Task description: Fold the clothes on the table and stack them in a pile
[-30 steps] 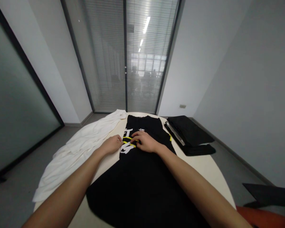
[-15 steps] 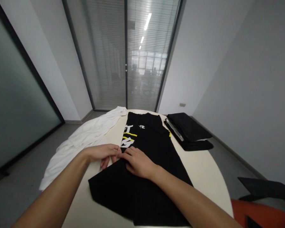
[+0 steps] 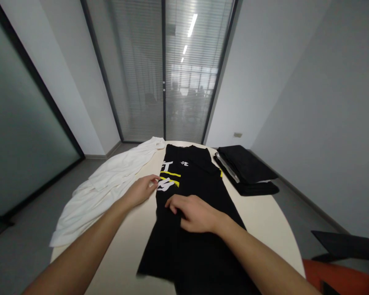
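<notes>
A black garment with white and yellow print lies lengthwise over the table, its near part spreading toward me. My left hand is at its left edge beside the print, thumb and fingertips close together; whether they pinch the cloth is too small to tell. Over the middle of the garment is my right hand, fingers curled loosely with the thumb apart, and no cloth shows gripped in it.
White clothing lies along the table's left side. Folded dark garments are stacked at the right of the round table. A red and black chair stands at the lower right.
My hands have moved apart, the left one forward along the garment's edge and the right one slightly to the right. The lower left flap of black cloth has swung down toward me.
</notes>
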`<action>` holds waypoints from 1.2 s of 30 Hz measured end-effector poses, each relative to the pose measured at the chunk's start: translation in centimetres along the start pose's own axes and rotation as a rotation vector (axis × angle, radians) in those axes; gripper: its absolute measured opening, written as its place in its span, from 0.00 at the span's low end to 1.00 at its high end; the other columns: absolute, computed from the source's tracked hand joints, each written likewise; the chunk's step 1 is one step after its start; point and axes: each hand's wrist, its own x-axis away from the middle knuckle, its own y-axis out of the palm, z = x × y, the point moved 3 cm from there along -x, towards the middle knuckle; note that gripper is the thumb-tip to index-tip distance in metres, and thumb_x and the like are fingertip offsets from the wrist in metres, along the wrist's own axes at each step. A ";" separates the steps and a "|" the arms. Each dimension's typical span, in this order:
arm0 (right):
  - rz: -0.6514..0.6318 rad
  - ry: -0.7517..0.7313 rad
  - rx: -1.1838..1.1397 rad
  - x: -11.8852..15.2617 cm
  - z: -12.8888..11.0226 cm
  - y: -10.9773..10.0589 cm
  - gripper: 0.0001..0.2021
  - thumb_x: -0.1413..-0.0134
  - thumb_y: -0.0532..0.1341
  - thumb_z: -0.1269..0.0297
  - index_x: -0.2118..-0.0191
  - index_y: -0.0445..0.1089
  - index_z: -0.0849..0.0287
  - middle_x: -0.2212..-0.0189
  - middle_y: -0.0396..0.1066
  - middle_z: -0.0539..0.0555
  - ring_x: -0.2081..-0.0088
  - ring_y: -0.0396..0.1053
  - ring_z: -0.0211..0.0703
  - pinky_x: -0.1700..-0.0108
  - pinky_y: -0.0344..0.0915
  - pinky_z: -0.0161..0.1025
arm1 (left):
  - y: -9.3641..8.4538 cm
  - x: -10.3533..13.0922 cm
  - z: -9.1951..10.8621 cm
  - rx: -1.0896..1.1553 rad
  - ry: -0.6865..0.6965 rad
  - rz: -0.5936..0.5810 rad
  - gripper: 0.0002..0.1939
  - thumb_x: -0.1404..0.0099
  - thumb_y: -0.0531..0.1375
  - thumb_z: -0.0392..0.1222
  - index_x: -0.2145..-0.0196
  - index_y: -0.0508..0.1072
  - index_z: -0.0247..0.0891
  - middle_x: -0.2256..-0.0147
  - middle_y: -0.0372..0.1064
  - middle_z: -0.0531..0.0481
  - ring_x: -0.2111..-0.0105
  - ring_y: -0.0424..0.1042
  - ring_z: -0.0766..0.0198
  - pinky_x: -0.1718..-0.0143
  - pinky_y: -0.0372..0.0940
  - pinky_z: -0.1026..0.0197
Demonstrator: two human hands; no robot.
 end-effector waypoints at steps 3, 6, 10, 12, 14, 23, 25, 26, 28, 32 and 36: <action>0.017 0.053 -0.026 0.9 0.7 -1.9 0.11 0.51 0.59 0.75 0.61 0.63 0.56 0.50 0.69 0.54 0.63 0.67 0.38 0.60 0.61 0.34 | 0.5 0.0 0.6 -0.133 0.108 0.019 0.15 0.31 0.54 0.46 0.53 0.77 0.43 0.52 0.74 0.46 0.59 0.74 0.58 0.57 0.65 0.59; -0.021 0.180 0.016 2.0 2.1 -3.1 0.09 0.47 0.60 0.72 0.59 0.67 0.57 0.57 0.70 0.53 0.66 0.67 0.38 0.63 0.60 0.34 | 0.7 0.0 0.9 -0.180 0.125 -0.017 0.15 0.29 0.53 0.47 0.53 0.78 0.45 0.52 0.73 0.48 0.59 0.74 0.58 0.57 0.64 0.59; -0.148 0.419 0.044 3.2 3.7 -3.3 0.14 0.40 0.58 0.67 0.48 0.66 0.56 0.71 0.71 0.49 0.69 0.69 0.41 0.65 0.59 0.35 | 0.7 0.1 0.9 -0.247 0.094 -0.031 0.16 0.29 0.53 0.50 0.52 0.78 0.46 0.54 0.74 0.48 0.61 0.74 0.58 0.62 0.63 0.60; -0.167 0.481 0.092 3.4 3.4 -3.5 0.16 0.40 0.57 0.68 0.47 0.66 0.56 0.69 0.72 0.51 0.68 0.70 0.42 0.65 0.59 0.36 | 0.7 0.1 0.9 -0.264 0.084 -0.024 0.16 0.29 0.53 0.50 0.51 0.77 0.46 0.56 0.74 0.48 0.61 0.73 0.58 0.63 0.62 0.60; -0.091 0.484 0.186 3.2 2.2 -4.0 0.16 0.43 0.57 0.73 0.49 0.67 0.57 0.64 0.73 0.54 0.64 0.71 0.44 0.62 0.60 0.37 | 0.8 0.0 0.9 -0.264 0.078 -0.013 0.16 0.29 0.54 0.49 0.51 0.77 0.46 0.57 0.75 0.49 0.61 0.73 0.58 0.62 0.62 0.60; -0.171 -0.056 0.146 1.4 -5.1 -1.4 0.21 0.47 0.68 0.54 0.49 0.71 0.56 0.53 0.72 0.56 0.51 0.67 0.49 0.49 0.60 0.44 | 1.0 -0.3 0.3 -0.219 0.078 0.026 0.14 0.32 0.56 0.46 0.53 0.77 0.44 0.62 0.75 0.50 0.64 0.72 0.60 0.65 0.62 0.62; -0.235 -0.012 0.185 1.4 -4.4 -0.7 0.18 0.44 0.66 0.59 0.49 0.71 0.56 0.57 0.74 0.55 0.53 0.69 0.49 0.51 0.60 0.43 | 1.0 -0.3 0.1 -0.215 0.074 0.029 0.13 0.33 0.57 0.46 0.54 0.77 0.44 0.62 0.75 0.50 0.65 0.72 0.60 0.66 0.62 0.62; -0.264 0.024 0.198 1.5 -3.9 -0.5 0.16 0.44 0.64 0.63 0.49 0.72 0.55 0.58 0.75 0.54 0.54 0.70 0.48 0.52 0.60 0.42 | 1.0 -0.3 0.1 -0.214 0.072 0.029 0.14 0.33 0.57 0.46 0.54 0.77 0.44 0.62 0.75 0.50 0.65 0.72 0.60 0.66 0.62 0.62; -0.317 0.101 0.215 1.8 -2.7 -0.6 0.14 0.45 0.61 0.70 0.52 0.73 0.55 0.61 0.76 0.53 0.58 0.72 0.46 0.55 0.61 0.40 | 1.0 -0.3 0.1 -0.210 0.069 0.028 0.14 0.32 0.56 0.47 0.54 0.77 0.44 0.61 0.75 0.50 0.65 0.72 0.60 0.66 0.61 0.62; -0.352 0.200 0.252 2.5 -1.8 -1.3 0.15 0.51 0.60 0.71 0.56 0.74 0.57 0.62 0.75 0.55 0.62 0.72 0.46 0.60 0.62 0.39 | 0.9 -0.2 0.2 -0.202 0.056 0.023 0.15 0.32 0.56 0.48 0.54 0.77 0.43 0.61 0.75 0.50 0.66 0.72 0.60 0.67 0.61 0.61; -0.224 0.145 0.215 2.4 -3.6 -1.8 0.20 0.54 0.63 0.65 0.52 0.71 0.58 0.58 0.72 0.56 0.58 0.69 0.49 0.56 0.63 0.42 | 0.9 -0.2 0.3 -0.205 0.045 0.019 0.15 0.32 0.55 0.48 0.53 0.77 0.43 0.60 0.76 0.49 0.65 0.72 0.60 0.67 0.61 0.61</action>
